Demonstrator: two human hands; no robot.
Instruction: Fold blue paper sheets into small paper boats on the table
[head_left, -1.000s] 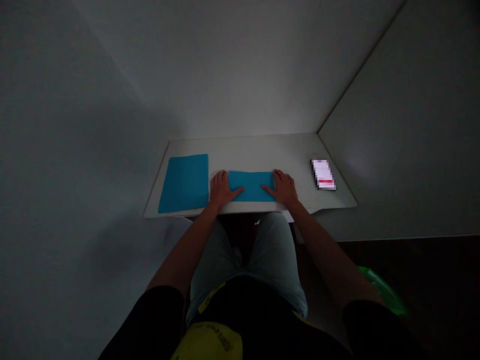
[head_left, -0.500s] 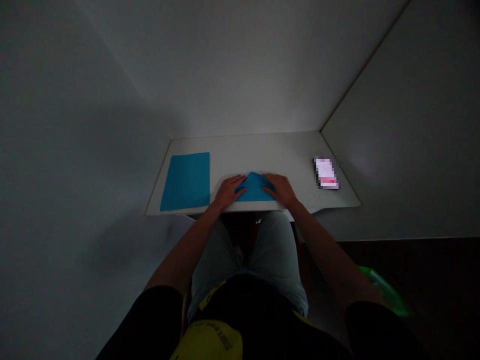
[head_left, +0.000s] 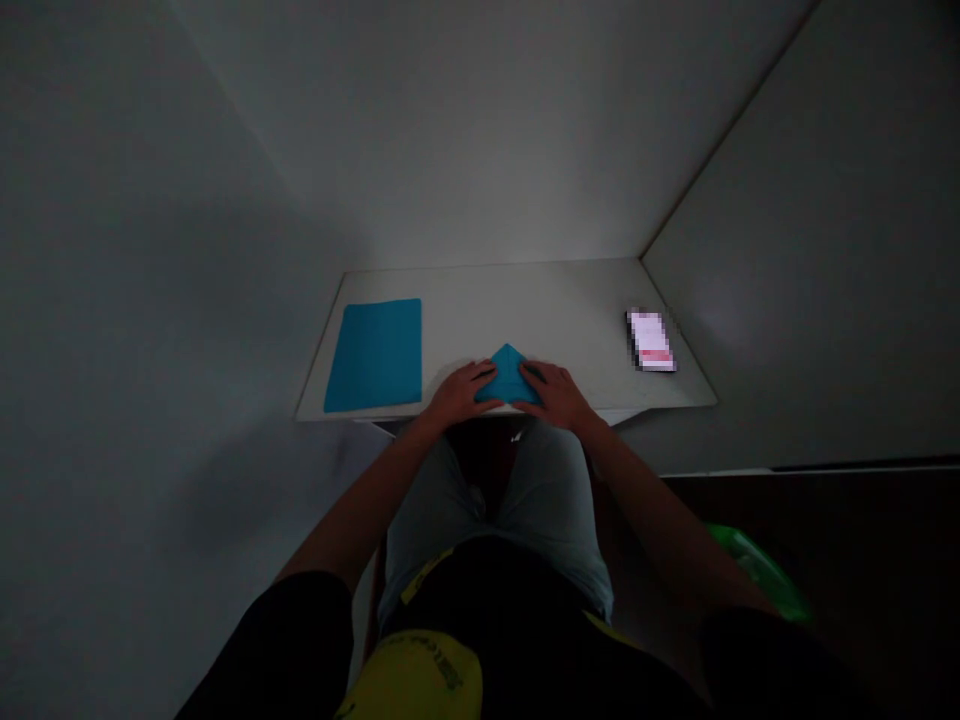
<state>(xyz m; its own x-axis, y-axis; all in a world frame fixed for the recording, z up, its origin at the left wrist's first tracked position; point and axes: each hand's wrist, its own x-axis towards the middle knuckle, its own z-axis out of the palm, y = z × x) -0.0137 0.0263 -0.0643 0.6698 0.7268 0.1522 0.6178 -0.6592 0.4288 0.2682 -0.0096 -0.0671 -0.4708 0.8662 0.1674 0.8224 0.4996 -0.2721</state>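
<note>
Folded blue paper (head_left: 508,375), triangular, apex pointed away from body, base along white tabletop (head_left: 525,305) edge; pressed by open left hand (head_left: 456,395) and open right hand (head_left: 559,395), equally near, not gripped.

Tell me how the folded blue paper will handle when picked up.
The folded blue paper will probably feel very light and flimsy. Its creases may stiffen it slightly, but the flaps could spring open once lifted.
</note>
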